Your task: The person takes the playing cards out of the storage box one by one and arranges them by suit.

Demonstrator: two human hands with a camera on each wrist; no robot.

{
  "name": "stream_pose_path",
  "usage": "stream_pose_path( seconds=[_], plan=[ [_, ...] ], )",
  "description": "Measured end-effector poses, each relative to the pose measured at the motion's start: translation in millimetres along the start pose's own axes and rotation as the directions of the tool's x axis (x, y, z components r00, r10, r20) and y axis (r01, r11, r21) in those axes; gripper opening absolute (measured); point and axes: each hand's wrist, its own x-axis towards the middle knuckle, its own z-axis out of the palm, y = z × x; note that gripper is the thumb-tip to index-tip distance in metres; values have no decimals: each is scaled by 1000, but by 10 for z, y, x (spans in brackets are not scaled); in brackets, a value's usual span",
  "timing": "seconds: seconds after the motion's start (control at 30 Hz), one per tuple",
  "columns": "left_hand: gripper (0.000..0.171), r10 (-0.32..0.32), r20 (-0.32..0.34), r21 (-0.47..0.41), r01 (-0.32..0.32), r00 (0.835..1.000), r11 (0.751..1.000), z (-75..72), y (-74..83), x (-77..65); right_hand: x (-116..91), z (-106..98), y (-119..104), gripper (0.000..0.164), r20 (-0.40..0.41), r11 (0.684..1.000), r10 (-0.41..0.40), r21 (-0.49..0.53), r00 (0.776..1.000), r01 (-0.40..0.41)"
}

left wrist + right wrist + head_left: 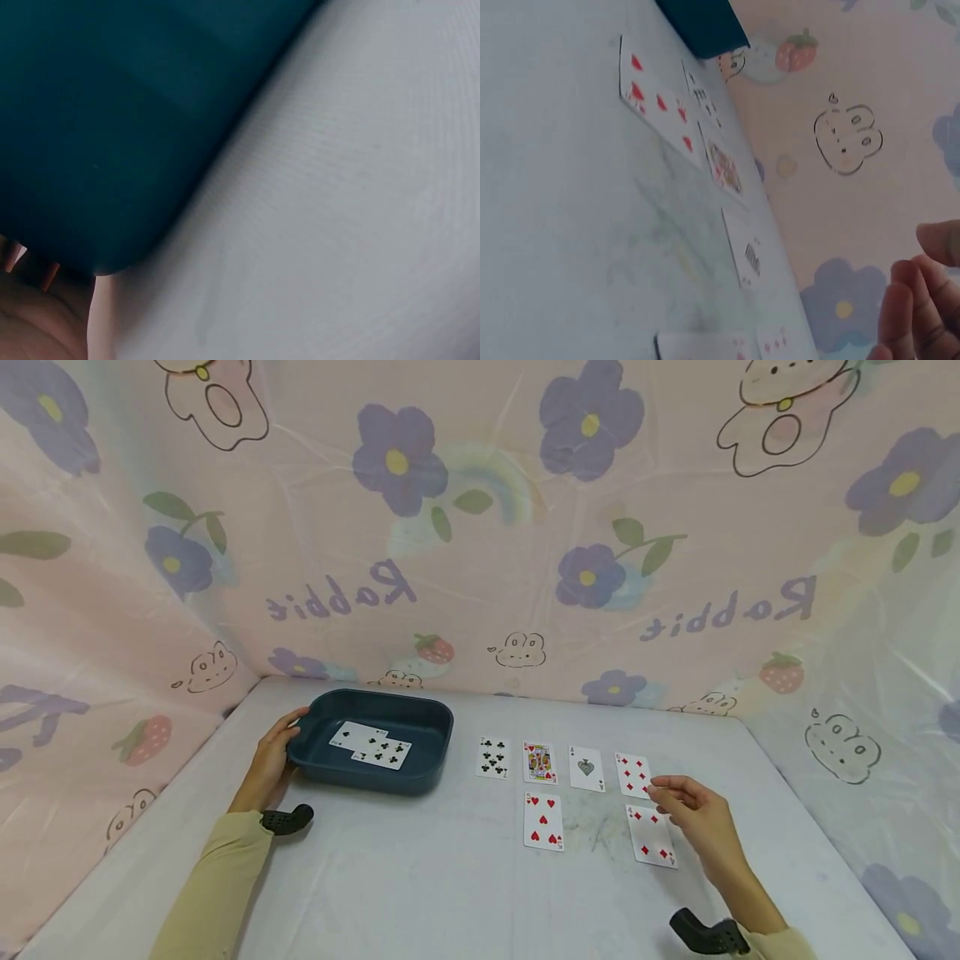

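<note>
Head view: sorting step in hand. Blue tray (315,760) near tabletop's back-left corner gripped at rim by left hand (272,758). Right hand (693,814), fingers loosely spread, nothing held, hovers over seven of diamonds (633,775) toward right edge. Pinch on card judged next.

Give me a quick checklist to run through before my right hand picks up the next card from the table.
1. Right hand free: ok, fingers loosely curled, holding nothing, hovering by the upper diamonds card.
2. Tray steadied: ok, the left hand grips its left rim.
3. Room in the tray: ok, only two clubs cards lie in it.
4. Cards lying apart for a clean pick: ok, the lower diamonds card and the five of hearts overlap nothing.
5. All table cards face up: ok, six faces show.
6. Fingertips touching a card: cannot tell from the head or right wrist view.
</note>
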Motion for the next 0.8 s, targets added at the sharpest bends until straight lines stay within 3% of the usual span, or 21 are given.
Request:
stream_pose_path(
  seconds=[0.53, 0.8],
  plan=[
    [47, -9, -4, 24, 9, 1000, 1000, 1, 5, 14, 82, 339, -532, 40, 111, 988, -99, 126, 989, 85],
    [46, -14, -16, 0, 14, 1000, 1000, 5, -10, 1, 159, 618, -766, 33, 197, 966, -197, 205, 960, 156]
  ],
)
